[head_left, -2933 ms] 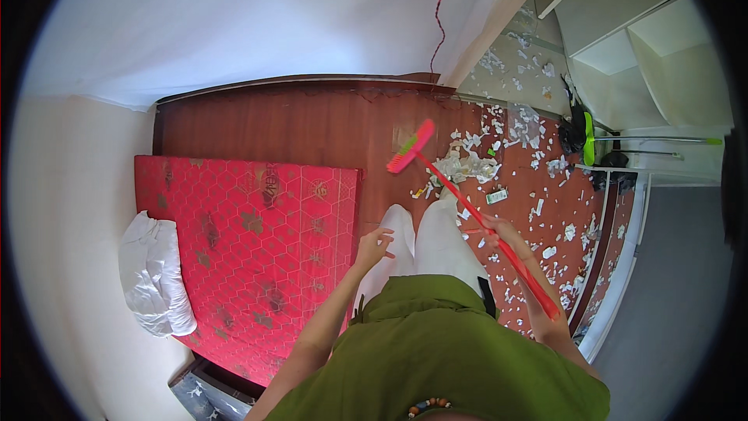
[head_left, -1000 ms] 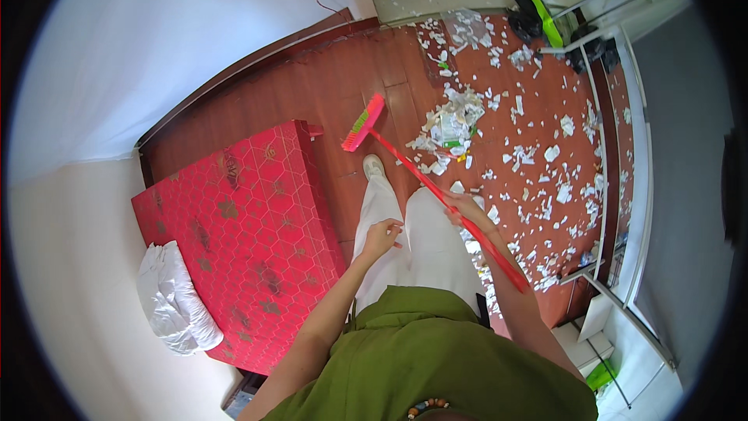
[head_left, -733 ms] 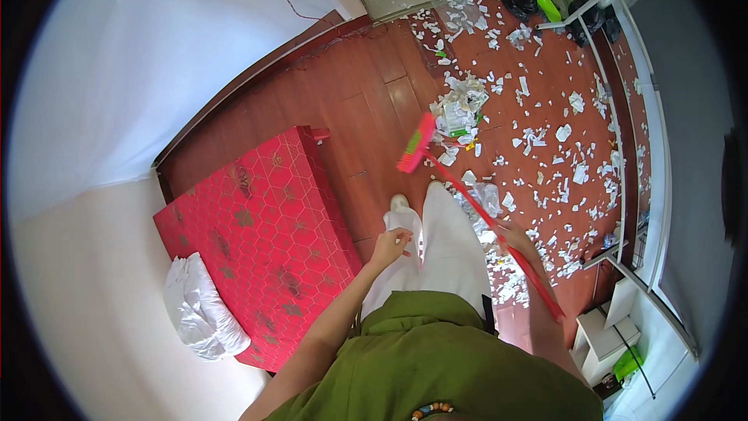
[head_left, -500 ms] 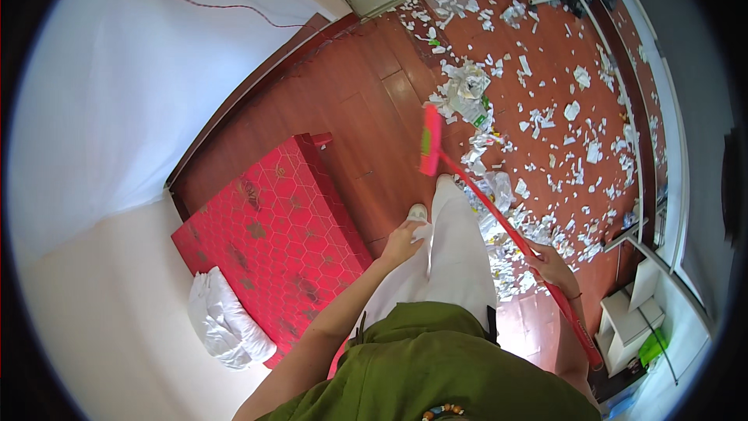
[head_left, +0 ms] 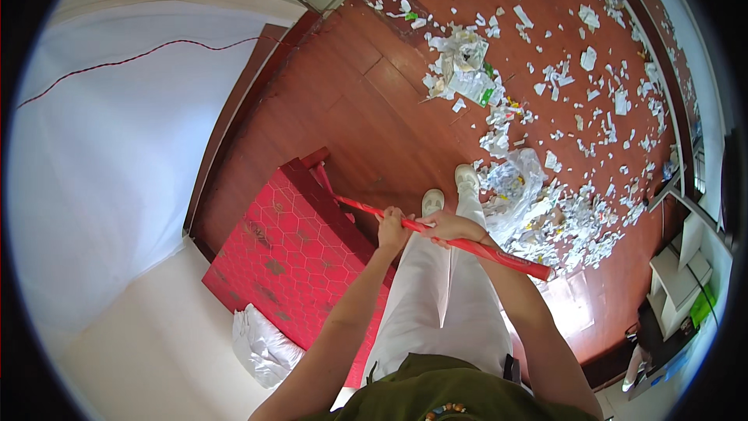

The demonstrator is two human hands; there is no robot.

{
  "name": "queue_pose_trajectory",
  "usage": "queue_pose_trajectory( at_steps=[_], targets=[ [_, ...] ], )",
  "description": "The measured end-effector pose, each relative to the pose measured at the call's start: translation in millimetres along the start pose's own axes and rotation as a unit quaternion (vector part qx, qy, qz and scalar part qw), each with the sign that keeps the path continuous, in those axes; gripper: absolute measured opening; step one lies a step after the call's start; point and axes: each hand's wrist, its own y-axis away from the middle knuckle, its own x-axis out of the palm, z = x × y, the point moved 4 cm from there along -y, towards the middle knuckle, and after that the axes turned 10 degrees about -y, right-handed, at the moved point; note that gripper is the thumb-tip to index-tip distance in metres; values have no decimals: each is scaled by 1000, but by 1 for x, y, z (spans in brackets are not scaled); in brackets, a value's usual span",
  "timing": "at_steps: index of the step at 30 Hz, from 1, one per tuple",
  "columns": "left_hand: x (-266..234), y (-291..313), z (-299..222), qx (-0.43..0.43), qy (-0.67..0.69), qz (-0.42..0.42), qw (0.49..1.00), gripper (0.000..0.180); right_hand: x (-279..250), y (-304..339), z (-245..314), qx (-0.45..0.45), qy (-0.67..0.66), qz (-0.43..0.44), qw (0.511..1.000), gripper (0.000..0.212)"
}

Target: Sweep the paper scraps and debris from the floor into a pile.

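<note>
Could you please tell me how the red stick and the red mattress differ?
The stick is long and thin; the mattress is a broad block.
The mattress has a honeycomb pattern; the stick has none.
The left hand and right hand grip the stick; neither grips the mattress.
Both are red.
</note>
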Motion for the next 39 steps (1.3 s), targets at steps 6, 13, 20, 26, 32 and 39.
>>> queue_pose_trajectory(
  at_steps=[6, 13, 20, 26, 32, 39],
  targets=[
    [-1, -43, 92, -28, -33, -85, 995, 30, 12, -92, 17, 27, -58, 33, 997, 15],
    [27, -35, 60, 47, -77, 48, 995, 24, 0, -63, -38, 48, -164, -40, 985, 23],
    [16, 43, -99, 203, -92, 19, 975, 25, 33, 141, -27, -13, -70, -133, 989, 43],
    [10, 37, -93, 199, -154, -11, 968, 26, 28, 131, -29, -7, -120, -108, 987, 54],
    [57, 24, 33, 125, -227, 42, 965, 27, 33, -12, -106, -15, -164, -32, 986, 52],
    [77, 27, 20, 146, -210, -24, 967, 29, 24, 14, -107, -104, 91, -166, 976, 53]
  ],
)
